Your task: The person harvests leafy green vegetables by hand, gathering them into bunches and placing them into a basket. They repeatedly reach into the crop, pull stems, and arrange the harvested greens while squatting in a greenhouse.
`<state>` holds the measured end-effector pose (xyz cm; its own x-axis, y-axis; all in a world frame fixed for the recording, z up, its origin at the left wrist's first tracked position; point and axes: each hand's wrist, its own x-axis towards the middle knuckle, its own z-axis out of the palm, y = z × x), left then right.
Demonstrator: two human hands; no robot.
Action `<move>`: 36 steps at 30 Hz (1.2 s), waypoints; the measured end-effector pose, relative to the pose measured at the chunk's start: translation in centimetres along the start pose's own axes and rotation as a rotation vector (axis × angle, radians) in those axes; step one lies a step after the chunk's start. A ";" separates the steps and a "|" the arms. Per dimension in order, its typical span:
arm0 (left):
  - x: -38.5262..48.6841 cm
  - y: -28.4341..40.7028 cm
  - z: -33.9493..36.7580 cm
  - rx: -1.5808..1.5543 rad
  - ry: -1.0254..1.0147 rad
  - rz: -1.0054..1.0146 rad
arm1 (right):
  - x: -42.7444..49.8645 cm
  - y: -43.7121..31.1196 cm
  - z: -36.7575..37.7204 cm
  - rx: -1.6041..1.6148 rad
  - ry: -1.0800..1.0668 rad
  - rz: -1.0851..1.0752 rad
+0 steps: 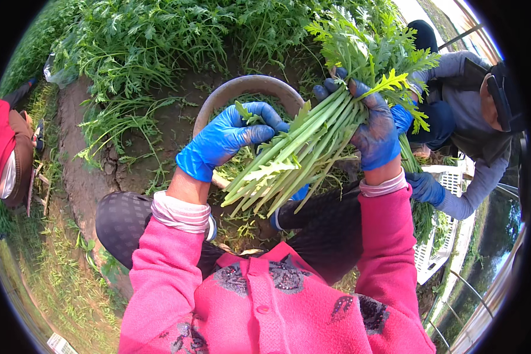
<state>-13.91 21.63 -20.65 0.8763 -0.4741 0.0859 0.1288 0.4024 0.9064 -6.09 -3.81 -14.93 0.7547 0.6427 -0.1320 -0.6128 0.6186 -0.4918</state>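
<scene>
A bunch of leafy greens (305,132) with lobed leaves and long pale stems lies slantwise before me, leaves to the upper right, cut ends to the lower left. My right hand (374,121), in a soiled blue glove, grips it just below the leaves. My left hand (236,137), also blue-gloved, is beside the stems and pinches a small green leaf (248,114) between thumb and fingers. Beneath both hands stands a round basin (223,90) with leaf scraps inside, partly hidden by the bunch and my left hand.
Uncut greens (159,40) grow in soil beyond the basin. At right, a co-worker (464,97) in blue gloves holds another bunch (418,212) by a white plastic crate (442,248). Another person (4,146) in red is at the far left. Trimmings litter the ground around my bent legs.
</scene>
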 end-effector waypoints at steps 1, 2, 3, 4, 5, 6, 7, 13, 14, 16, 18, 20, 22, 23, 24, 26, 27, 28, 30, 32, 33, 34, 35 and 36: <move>-0.1 0.2 -0.3 0.099 -0.012 0.004 | -0.1 -0.2 0.0 -0.022 0.023 -0.007; -0.3 0.3 -0.3 0.174 0.036 0.021 | -0.2 -0.6 0.0 -0.023 0.029 0.015; -1.0 1.1 -1.1 0.123 0.038 -0.158 | -0.4 -1.1 0.0 0.010 0.039 -0.024; -1.5 1.4 -1.3 0.048 0.083 -0.064 | -0.6 -1.6 0.1 0.025 0.054 -0.065; -1.9 1.8 -1.7 -0.027 0.125 0.029 | -0.8 -2.3 0.1 0.030 0.056 -0.107; -2.3 2.4 -2.3 -0.060 0.107 0.022 | -1.1 -3.1 0.1 0.068 0.064 -0.137; -2.4 2.9 -2.7 -0.121 0.054 0.061 | -1.3 -3.5 0.0 0.019 0.060 -0.179; -0.5 2.1 0.1 0.227 0.096 0.067 | -0.6 -3.3 -1.5 -0.201 0.032 -0.098; -0.1 1.8 1.0 0.411 0.081 0.130 | -0.3 -3.0 -1.7 -0.265 0.143 -0.131; 0.8 1.3 2.6 0.708 0.097 0.234 | 0.0 -2.4 -1.7 -0.301 0.226 -0.155; 1.1 1.2 3.5 0.899 0.178 0.301 | 0.1 -2.1 -1.3 -0.245 0.173 -0.133; 1.1 1.1 3.6 0.905 0.275 0.399 | -0.1 -2.0 -0.7 -0.308 0.285 -0.164; 0.8 1.2 2.9 0.693 0.300 0.345 | -0.7 -2.2 -0.1 -0.328 0.299 -0.168; 0.5 1.3 2.5 0.576 0.306 0.300 | -1.0 -2.4 0.2 -0.307 0.239 -0.154; 0.0 1.6 1.8 0.600 0.322 0.267 | -1.1 -2.8 0.4 -0.273 0.112 -0.134; -0.4 2.1 0.9 0.519 0.420 0.220 | -1.5 -3.3 0.6 -0.243 -0.004 -0.132; -0.5 2.3 0.6 0.450 0.496 0.114 | -1.6 -3.5 0.7 -0.245 -0.106 -0.146; -0.4 2.5 0.4 0.470 0.503 0.073 | -1.6 -3.5 0.6 -0.323 0.041 -0.203; 0.0 2.4 0.8 0.545 0.304 0.258 | -1.5 -3.4 0.4 -0.283 0.000 -0.145; 0.6 2.1 1.7 0.693 0.139 0.366 | -1.1 -3.0 0.1 -0.208 -0.044 -0.121; 0.9 1.9 2.3 0.821 0.132 0.403 | -0.9 -2.7 0.0 -0.212 -0.015 -0.099; 1.1 1.6 3.0 0.898 0.149 0.393 | -0.7 -2.5 -0.1 -0.217 0.016 -0.079; 1.3 1.3 3.5 0.984 0.159 0.373 | -0.6 -2.3 -0.1 -0.221 0.047 -0.059; 1.4 1.3 3.6 0.987 0.182 0.401 | -0.4 -2.1 -0.2 -0.190 0.119 -0.058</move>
<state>-14.17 18.65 -17.91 0.8376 -0.2921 0.4616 -0.5425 -0.3451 0.7659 -5.05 -5.47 -13.98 0.8165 0.5439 -0.1937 -0.5209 0.5494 -0.6533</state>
